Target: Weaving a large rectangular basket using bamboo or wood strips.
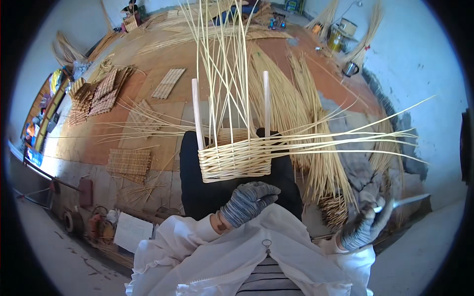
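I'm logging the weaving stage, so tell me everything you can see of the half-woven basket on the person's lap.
The half-woven basket is pale straw-coloured wicker, with only a low band of horizontal rows finished. Two thicker, peeled white stakes rise at its corners, and many thin uprights stand tall and splay from the middle. Loose weaver ends trail far to the right. It sits upright on the dark-clothed lap. The gloved left hand is just below its rim; whether they touch is unclear.

Basket base hidden behind my lap. Right hand covers the metal tool's handle, tool type unclear. Far-wall items too small, rim blacked out.
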Demonstrator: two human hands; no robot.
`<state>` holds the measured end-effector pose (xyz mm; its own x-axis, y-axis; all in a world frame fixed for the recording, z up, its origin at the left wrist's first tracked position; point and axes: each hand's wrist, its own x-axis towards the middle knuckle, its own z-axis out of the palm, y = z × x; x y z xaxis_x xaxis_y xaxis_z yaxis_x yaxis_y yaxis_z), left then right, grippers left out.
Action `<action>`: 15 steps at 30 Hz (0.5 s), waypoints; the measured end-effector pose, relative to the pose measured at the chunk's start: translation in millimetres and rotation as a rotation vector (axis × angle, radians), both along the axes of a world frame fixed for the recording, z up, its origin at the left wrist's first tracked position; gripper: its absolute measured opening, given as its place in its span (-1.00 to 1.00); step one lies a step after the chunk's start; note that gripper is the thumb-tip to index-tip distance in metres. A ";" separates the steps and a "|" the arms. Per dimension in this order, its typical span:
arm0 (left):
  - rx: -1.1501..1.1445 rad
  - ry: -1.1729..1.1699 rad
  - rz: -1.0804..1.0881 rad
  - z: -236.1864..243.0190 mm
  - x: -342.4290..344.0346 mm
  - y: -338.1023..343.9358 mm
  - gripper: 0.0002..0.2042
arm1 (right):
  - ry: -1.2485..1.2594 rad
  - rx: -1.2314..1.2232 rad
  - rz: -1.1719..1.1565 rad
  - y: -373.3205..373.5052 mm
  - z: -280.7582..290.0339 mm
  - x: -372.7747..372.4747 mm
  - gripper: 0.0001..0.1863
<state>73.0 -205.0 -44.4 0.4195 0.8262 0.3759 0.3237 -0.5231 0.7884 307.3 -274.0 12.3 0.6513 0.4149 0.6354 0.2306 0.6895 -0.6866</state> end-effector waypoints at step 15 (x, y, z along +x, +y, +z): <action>-0.397 -0.742 -0.185 21.0 -98.7 11.3 -0.69 | 0.865 -0.767 2.152 53.0 -56.4 -122.1 -0.68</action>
<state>-25.7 -193.8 -23.5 0.3205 0.8970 0.3043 -0.4113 -0.1576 0.8978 185.2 -221.0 -44.1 -0.8673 0.4938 0.0627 -0.4837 -0.8064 -0.3401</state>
